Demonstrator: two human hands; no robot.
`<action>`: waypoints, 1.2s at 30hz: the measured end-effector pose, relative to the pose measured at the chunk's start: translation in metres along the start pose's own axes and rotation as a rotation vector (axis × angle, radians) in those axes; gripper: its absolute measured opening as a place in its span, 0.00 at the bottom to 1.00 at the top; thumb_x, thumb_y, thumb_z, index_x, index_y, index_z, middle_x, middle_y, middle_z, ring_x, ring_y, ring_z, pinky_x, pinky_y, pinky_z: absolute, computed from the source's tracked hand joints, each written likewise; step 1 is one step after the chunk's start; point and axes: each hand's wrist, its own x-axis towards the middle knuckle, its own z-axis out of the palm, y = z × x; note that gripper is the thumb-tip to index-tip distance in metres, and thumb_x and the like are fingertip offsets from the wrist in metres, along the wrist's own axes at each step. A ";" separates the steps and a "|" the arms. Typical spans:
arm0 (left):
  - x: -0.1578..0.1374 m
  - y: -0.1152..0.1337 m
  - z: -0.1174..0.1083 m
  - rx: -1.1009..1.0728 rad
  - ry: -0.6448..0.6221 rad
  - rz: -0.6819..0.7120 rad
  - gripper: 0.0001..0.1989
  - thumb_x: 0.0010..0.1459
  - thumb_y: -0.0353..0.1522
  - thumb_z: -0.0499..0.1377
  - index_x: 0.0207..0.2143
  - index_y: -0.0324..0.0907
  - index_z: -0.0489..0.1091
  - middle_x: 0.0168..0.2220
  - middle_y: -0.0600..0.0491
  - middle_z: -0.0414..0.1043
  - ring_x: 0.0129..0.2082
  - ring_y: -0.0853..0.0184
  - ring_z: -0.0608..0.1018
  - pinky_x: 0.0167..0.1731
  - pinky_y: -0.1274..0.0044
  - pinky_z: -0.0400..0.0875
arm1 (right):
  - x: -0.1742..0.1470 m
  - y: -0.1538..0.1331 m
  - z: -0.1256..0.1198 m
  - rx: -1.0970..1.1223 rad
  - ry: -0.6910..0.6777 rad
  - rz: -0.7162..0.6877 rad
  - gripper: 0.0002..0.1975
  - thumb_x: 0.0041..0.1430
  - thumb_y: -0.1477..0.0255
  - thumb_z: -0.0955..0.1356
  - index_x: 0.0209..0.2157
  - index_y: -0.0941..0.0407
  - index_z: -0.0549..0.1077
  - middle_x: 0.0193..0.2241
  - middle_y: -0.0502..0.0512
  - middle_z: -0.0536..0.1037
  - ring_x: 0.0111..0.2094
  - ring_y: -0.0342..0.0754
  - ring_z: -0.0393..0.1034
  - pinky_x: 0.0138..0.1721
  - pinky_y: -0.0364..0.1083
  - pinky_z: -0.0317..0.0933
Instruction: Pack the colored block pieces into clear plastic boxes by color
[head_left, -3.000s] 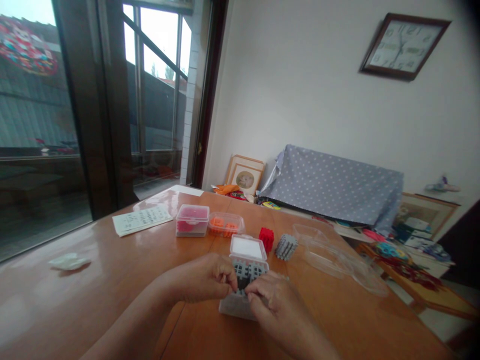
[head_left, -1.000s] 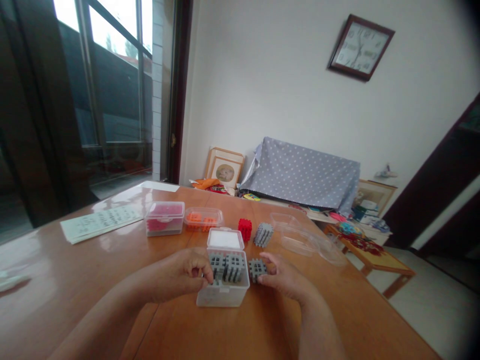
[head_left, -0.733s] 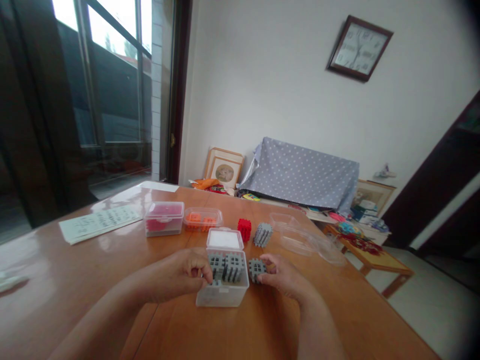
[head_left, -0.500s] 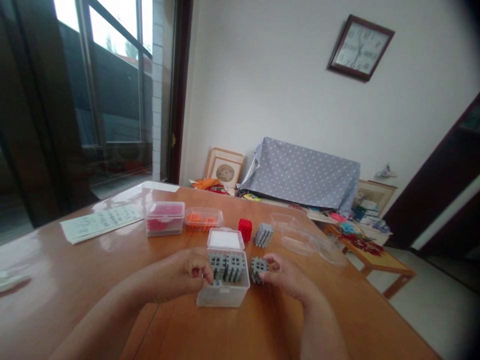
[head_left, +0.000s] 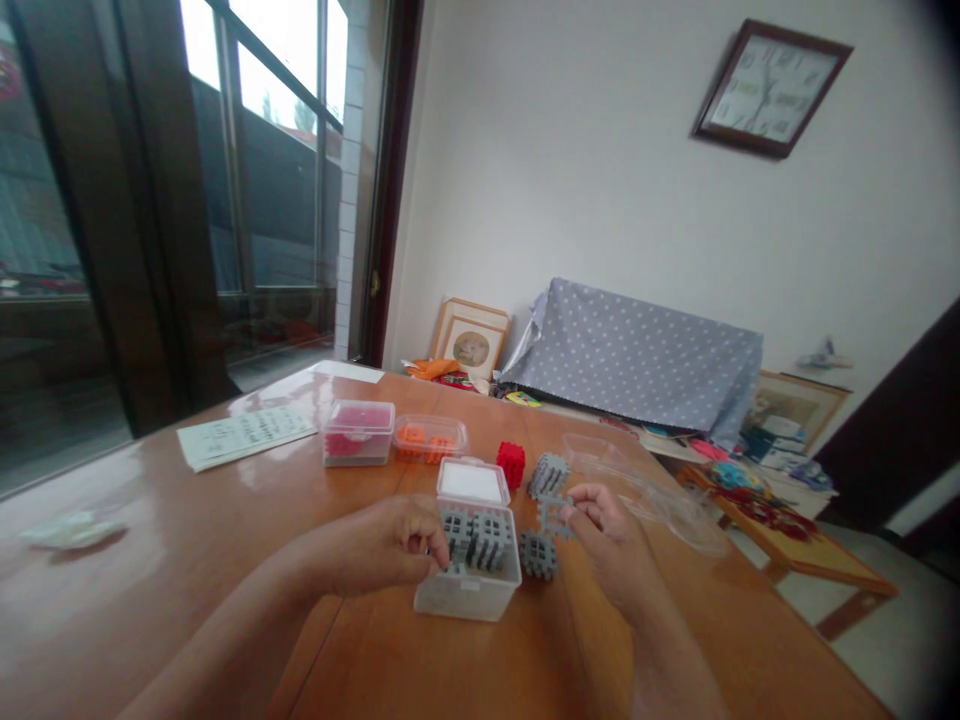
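Note:
My left hand (head_left: 401, 545) is closed at the left rim of a small clear plastic box (head_left: 469, 600), fingertips over its edge. Grey interlocking plastic pieces with window-like openings (head_left: 476, 538) stand inside it, and its hinged lid (head_left: 471, 483) is tipped back. In a pinch of thumb and fingers, my right hand (head_left: 607, 525) holds one flat grey plastic piece (head_left: 553, 515) just above the table. Below that piece a stack of dark grey plastic pieces (head_left: 538, 556) rests right of the box. Behind it sit another grey stack (head_left: 549, 474) and a red stack (head_left: 511, 465).
A lidded box with pink contents (head_left: 358, 432) and a clear tub of orange pieces (head_left: 430, 440) stand at the back left. Clear empty containers (head_left: 637, 485) lie at the right. Written paper (head_left: 247, 437) and a crumpled white item (head_left: 73, 531) lie left on the wooden table (head_left: 360, 680).
My right hand has lifted away from the dark grey stack, up and right, with a flat grey piece in its fingers. My left hand stays at the box. The camera view has turned slightly left.

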 end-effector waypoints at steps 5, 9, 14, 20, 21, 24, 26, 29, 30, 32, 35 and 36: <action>0.000 0.001 0.001 0.003 0.014 0.011 0.08 0.55 0.28 0.61 0.36 0.44 0.80 0.39 0.53 0.77 0.36 0.66 0.76 0.37 0.77 0.71 | -0.014 -0.034 0.039 0.136 -0.108 -0.033 0.17 0.67 0.59 0.65 0.52 0.53 0.65 0.42 0.55 0.79 0.44 0.52 0.75 0.44 0.47 0.65; -0.001 0.004 0.000 0.027 0.041 0.032 0.07 0.56 0.30 0.63 0.36 0.45 0.80 0.38 0.53 0.77 0.37 0.65 0.76 0.38 0.76 0.72 | -0.023 -0.043 0.064 0.007 -0.153 -0.124 0.13 0.70 0.61 0.62 0.46 0.54 0.69 0.33 0.53 0.78 0.34 0.49 0.73 0.36 0.45 0.63; 0.000 0.008 -0.002 0.023 0.048 0.100 0.05 0.57 0.32 0.64 0.35 0.45 0.81 0.37 0.52 0.79 0.39 0.64 0.78 0.41 0.75 0.72 | -0.026 -0.042 0.081 -0.192 -0.129 -0.330 0.08 0.66 0.67 0.65 0.37 0.52 0.76 0.38 0.54 0.75 0.41 0.50 0.70 0.42 0.46 0.63; 0.001 0.012 -0.002 0.007 0.067 0.099 0.05 0.57 0.32 0.64 0.34 0.45 0.81 0.36 0.51 0.79 0.39 0.63 0.79 0.41 0.75 0.72 | -0.026 -0.045 0.080 -0.135 -0.038 -0.283 0.09 0.66 0.66 0.64 0.39 0.53 0.76 0.35 0.53 0.74 0.36 0.48 0.69 0.36 0.45 0.62; 0.001 0.012 -0.002 0.008 0.071 0.100 0.05 0.56 0.32 0.64 0.34 0.45 0.82 0.36 0.51 0.79 0.39 0.63 0.79 0.41 0.75 0.72 | -0.026 -0.045 0.079 -0.117 -0.022 -0.264 0.09 0.66 0.66 0.64 0.39 0.53 0.76 0.34 0.53 0.75 0.35 0.48 0.69 0.36 0.45 0.62; 0.000 0.012 -0.002 0.010 0.071 0.105 0.05 0.56 0.32 0.64 0.34 0.46 0.82 0.35 0.51 0.79 0.38 0.63 0.79 0.41 0.75 0.72 | -0.026 -0.044 0.078 -0.093 -0.056 -0.202 0.08 0.66 0.66 0.65 0.38 0.54 0.75 0.31 0.51 0.75 0.32 0.47 0.69 0.34 0.44 0.61; 0.000 0.012 -0.002 0.017 0.066 0.101 0.06 0.56 0.32 0.64 0.34 0.46 0.82 0.35 0.52 0.80 0.39 0.63 0.79 0.41 0.75 0.72 | -0.027 -0.043 0.080 -0.121 -0.115 -0.185 0.06 0.65 0.68 0.65 0.36 0.53 0.74 0.30 0.50 0.75 0.31 0.47 0.69 0.33 0.44 0.60; 0.000 0.013 -0.002 0.035 0.058 0.078 0.05 0.56 0.31 0.64 0.34 0.46 0.82 0.35 0.52 0.80 0.39 0.64 0.79 0.41 0.75 0.72 | -0.028 -0.039 0.085 -0.174 -0.194 -0.190 0.05 0.63 0.71 0.65 0.33 0.53 0.73 0.29 0.49 0.75 0.32 0.46 0.69 0.32 0.43 0.58; 0.000 0.013 -0.002 0.043 0.055 0.072 0.05 0.56 0.31 0.64 0.34 0.46 0.82 0.35 0.52 0.80 0.39 0.64 0.79 0.41 0.75 0.72 | -0.028 -0.038 0.086 -0.185 -0.212 -0.190 0.05 0.62 0.72 0.65 0.32 0.53 0.73 0.29 0.49 0.75 0.32 0.46 0.69 0.32 0.43 0.58; 0.000 0.015 -0.002 0.061 0.056 0.065 0.05 0.56 0.31 0.64 0.33 0.45 0.82 0.35 0.52 0.80 0.40 0.63 0.79 0.41 0.75 0.72 | -0.028 -0.037 0.086 -0.207 -0.232 -0.185 0.05 0.61 0.73 0.65 0.31 0.53 0.73 0.28 0.48 0.74 0.31 0.46 0.69 0.32 0.43 0.57; 0.000 0.017 -0.002 0.096 0.072 0.063 0.05 0.55 0.30 0.65 0.34 0.45 0.82 0.36 0.52 0.80 0.40 0.63 0.79 0.43 0.74 0.72 | -0.027 -0.037 0.086 -0.253 -0.237 -0.191 0.05 0.60 0.74 0.65 0.31 0.53 0.73 0.28 0.47 0.75 0.31 0.46 0.69 0.31 0.43 0.56; -0.001 0.017 -0.003 0.107 0.079 0.061 0.05 0.54 0.29 0.65 0.34 0.45 0.82 0.37 0.52 0.80 0.40 0.63 0.79 0.43 0.74 0.72 | -0.027 -0.037 0.085 -0.271 -0.237 -0.199 0.05 0.60 0.74 0.66 0.31 0.53 0.73 0.28 0.47 0.75 0.31 0.46 0.69 0.31 0.43 0.56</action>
